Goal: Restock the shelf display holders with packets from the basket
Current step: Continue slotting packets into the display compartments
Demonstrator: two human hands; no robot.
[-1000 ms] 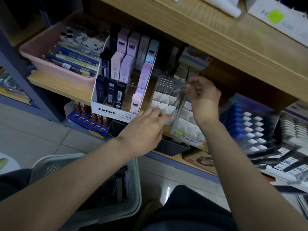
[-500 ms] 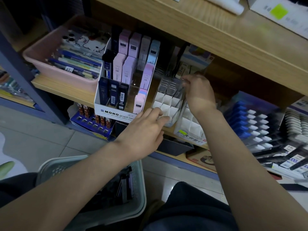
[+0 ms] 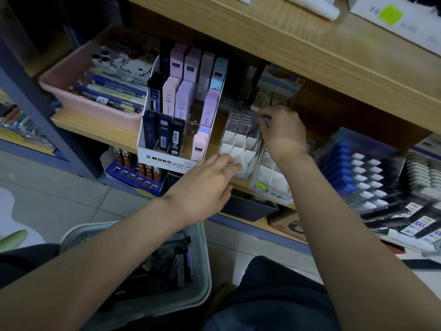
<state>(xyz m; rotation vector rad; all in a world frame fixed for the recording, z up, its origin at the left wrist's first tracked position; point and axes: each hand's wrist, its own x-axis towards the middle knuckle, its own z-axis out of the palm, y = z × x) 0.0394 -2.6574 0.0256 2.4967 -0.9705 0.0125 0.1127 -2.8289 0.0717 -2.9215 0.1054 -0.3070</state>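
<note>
Two clear holders with white dividers stand on the wooden shelf: one [image 3: 235, 145] in the middle, a second [image 3: 270, 179] to its right. My right hand [image 3: 282, 131] hovers over the back rows of the middle holder, fingertips pinching a small clear packet [image 3: 263, 118] that is mostly hidden. My left hand [image 3: 207, 185] rests with straight fingers against the front of that holder. The pale basket [image 3: 200, 280] sits on the floor below my left forearm, with dark packets [image 3: 181, 266] inside.
A white MONO lead display [image 3: 167, 161] with dark and pastel cases stands left of the holders. Further left is a pink bin [image 3: 71, 91] of pens. Blue-capped correction tapes [image 3: 343, 163] fill the right. An upper shelf board [image 3: 310, 56] overhangs closely.
My right hand has dropped and reached further back over the middle holder with the packet. My left hand stays at the holder's front.
</note>
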